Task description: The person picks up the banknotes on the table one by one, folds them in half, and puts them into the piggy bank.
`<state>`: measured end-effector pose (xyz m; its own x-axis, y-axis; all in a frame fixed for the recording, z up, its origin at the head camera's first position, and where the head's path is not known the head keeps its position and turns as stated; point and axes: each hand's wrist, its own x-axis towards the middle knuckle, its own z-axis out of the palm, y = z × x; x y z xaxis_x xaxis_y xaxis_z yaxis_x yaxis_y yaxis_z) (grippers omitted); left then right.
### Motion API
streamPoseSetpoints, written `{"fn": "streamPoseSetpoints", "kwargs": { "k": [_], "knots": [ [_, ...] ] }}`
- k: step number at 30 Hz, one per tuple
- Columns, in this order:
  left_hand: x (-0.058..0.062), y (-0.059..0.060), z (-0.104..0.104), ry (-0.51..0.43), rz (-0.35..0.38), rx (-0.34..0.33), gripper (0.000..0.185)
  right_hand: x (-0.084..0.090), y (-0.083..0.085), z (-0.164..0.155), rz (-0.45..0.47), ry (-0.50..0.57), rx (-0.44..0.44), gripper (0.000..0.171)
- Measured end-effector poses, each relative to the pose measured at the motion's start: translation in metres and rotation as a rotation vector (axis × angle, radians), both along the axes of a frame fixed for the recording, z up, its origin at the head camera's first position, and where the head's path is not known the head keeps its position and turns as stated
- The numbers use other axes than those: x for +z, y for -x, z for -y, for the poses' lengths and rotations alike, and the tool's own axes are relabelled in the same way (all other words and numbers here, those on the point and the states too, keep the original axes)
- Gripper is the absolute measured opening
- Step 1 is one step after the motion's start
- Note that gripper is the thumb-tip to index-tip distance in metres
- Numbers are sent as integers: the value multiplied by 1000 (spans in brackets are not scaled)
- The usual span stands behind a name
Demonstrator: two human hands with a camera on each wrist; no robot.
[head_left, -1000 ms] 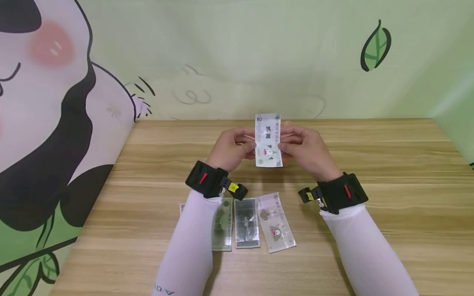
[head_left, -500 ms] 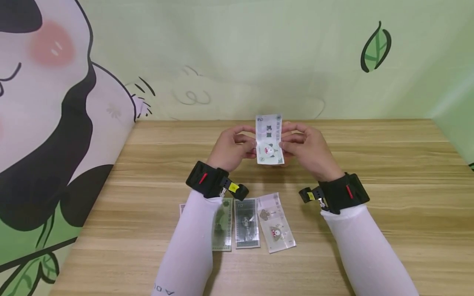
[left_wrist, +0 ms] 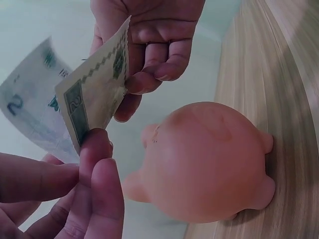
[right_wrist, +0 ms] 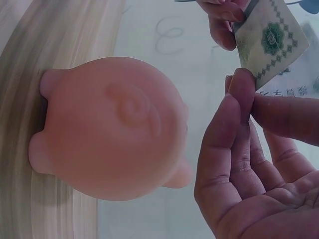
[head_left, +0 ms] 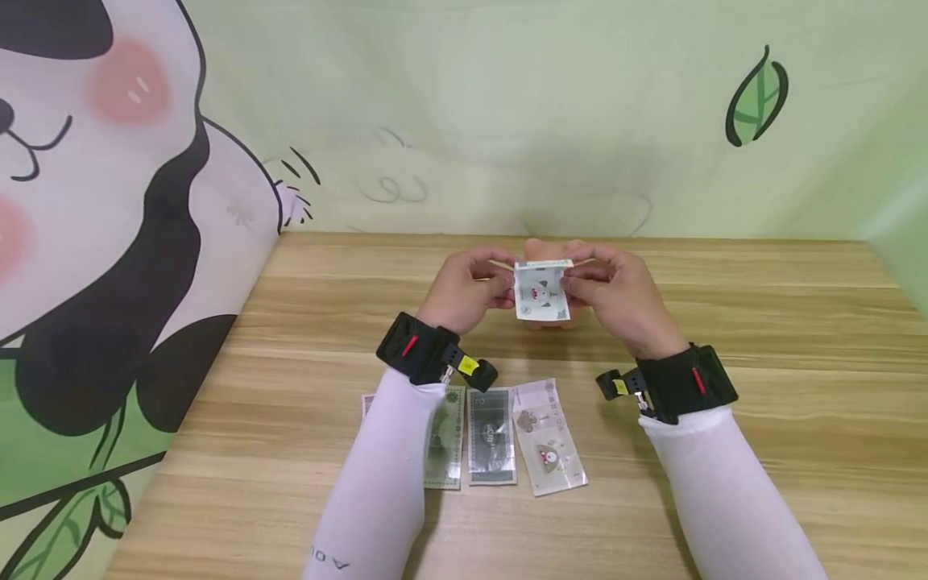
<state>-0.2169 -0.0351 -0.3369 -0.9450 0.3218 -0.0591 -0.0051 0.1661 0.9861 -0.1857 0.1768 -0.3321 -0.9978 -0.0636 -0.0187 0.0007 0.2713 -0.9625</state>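
A pale toy banknote (head_left: 542, 294) marked with a 2 is bent over at the middle, its upper half tipped away from the head camera. My left hand (head_left: 467, 288) pinches one long edge between thumb and fingers. On the opposite edge, thumb and fingers of my right hand (head_left: 612, 294) pinch it too. Both halves of the note (left_wrist: 97, 87) show in the left wrist view, angled apart at the fold. Beneath the hands a pink piggy bank (right_wrist: 117, 129) stands on the table; the note and fingers hide most of it from the head view.
Nearer the person, a green note (head_left: 445, 443), a dark grey note (head_left: 493, 439) and a tilted pale brown note (head_left: 549, 443) lie on the wooden table (head_left: 783, 387). The left sleeve partly covers the green one and another note (head_left: 367, 400). A panda-printed backdrop (head_left: 464, 121) stands behind.
The note was nearly flat and upright; its upper half has now folded back, so it looks much shorter. The piggy bank shows more behind it. The head view has shifted slightly.
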Motion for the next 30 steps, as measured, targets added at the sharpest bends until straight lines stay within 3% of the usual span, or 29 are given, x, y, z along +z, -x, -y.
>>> {"fn": "streamPoseSetpoints", "kwargs": {
  "k": [5,10,21,26,30],
  "knots": [
    [2,-1,0,46,-17,6,23,-1,0,-1,2,-14,6,20],
    [1,0,0,72,-26,13,24,2,-1,-1,35,-18,10,27],
    [0,0,2,62,-24,7,27,1,0,0,58,9,69,45],
    [0,1,1,7,-38,-7,41,1,-1,-1,38,40,48,46],
    [-1,1,-1,30,-17,-32,43,2,-1,-2,28,39,35,45]
  ]
}}
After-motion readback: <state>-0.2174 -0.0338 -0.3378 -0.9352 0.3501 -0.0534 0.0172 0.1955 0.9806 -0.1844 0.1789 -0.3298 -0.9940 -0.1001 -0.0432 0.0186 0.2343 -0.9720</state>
